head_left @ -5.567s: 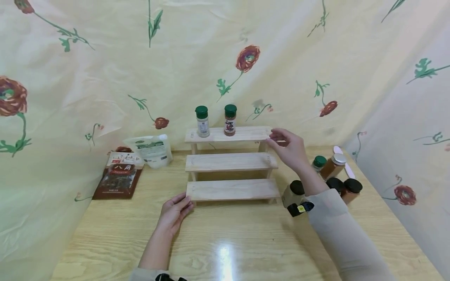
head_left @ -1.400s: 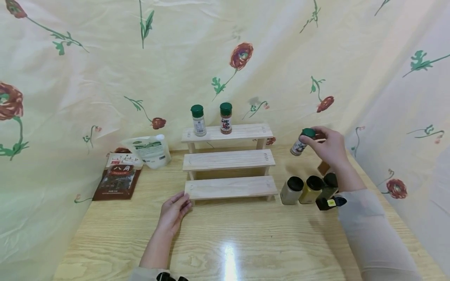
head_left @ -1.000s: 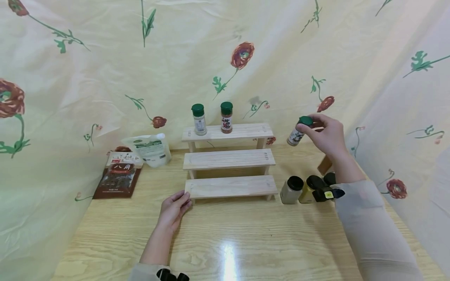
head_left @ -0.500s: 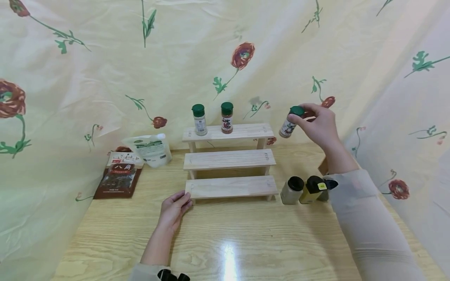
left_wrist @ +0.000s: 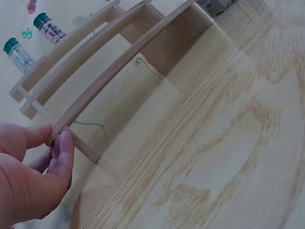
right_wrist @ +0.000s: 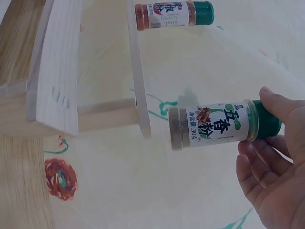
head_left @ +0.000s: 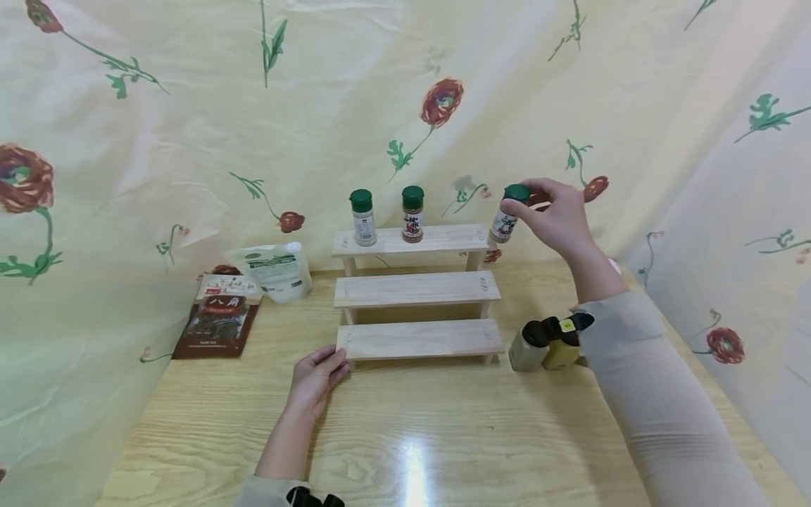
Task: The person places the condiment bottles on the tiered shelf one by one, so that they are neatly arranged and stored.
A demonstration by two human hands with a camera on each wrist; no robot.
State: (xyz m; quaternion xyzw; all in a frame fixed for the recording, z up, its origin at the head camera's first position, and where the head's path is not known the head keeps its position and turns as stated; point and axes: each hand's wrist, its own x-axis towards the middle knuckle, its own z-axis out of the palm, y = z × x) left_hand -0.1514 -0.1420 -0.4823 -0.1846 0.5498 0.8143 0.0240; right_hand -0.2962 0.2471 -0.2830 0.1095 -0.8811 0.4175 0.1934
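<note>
My right hand (head_left: 557, 215) pinches a spice jar (right_wrist: 214, 124) by its green cap, at the right end of the rack's top tier. The jar tilts a little and has a white label. My left hand (head_left: 315, 380) grips the front left corner of a three-tier wooden rack (head_left: 418, 339), thumb on top and fingers beneath, as the left wrist view shows. On the top tier stand two green-capped jars, a pale spice jar (head_left: 364, 218) at the left and a red spice jar (head_left: 412, 215) near the middle. The two lower tiers bear nothing.
Right of the rack stand a black-capped jar of pale powder (head_left: 529, 348) and a yellow one (head_left: 561, 352), with more partly hidden behind the right wrist. A brown packet (head_left: 218, 317) and a white spouted pouch (head_left: 272, 271) lie at left. A flowered cloth hangs behind.
My right hand first left the rack's top right end, then took up the green-capped spice jar at the right and carried it left and up to the top tier. My left hand stays put.
</note>
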